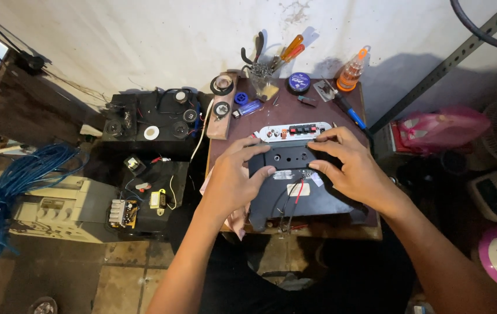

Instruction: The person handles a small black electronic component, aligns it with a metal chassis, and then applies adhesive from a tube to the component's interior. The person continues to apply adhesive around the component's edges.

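A: Item 1?
B: Black cassette deck panel (295, 160), lying on the small brown counter (371, 229), just in front of a silver strip with red buttons (295, 132). Red and black wires (295, 195) trail from its near edge.

A: Hands?
B: 2. Left hand (234, 180): grip clamped on the panel's left end, thumb on top. Right hand (356, 168): grip closed on the right end, fingertips (318, 166) pressing its face.

A: Handling note?
B: My judgement: keep both ends level and the pressure even, so the panel doesn't twist; mind the wires underneath, which could snag or pull.

A: Surroundings?
B: Tool cup with pliers and screwdrivers (266, 64), roll of black tape (222, 85), orange bottle (350, 72), all at the counter's far edge. Left of it, black speaker parts (155, 119); farther left, a coil of blue cable (10, 186).
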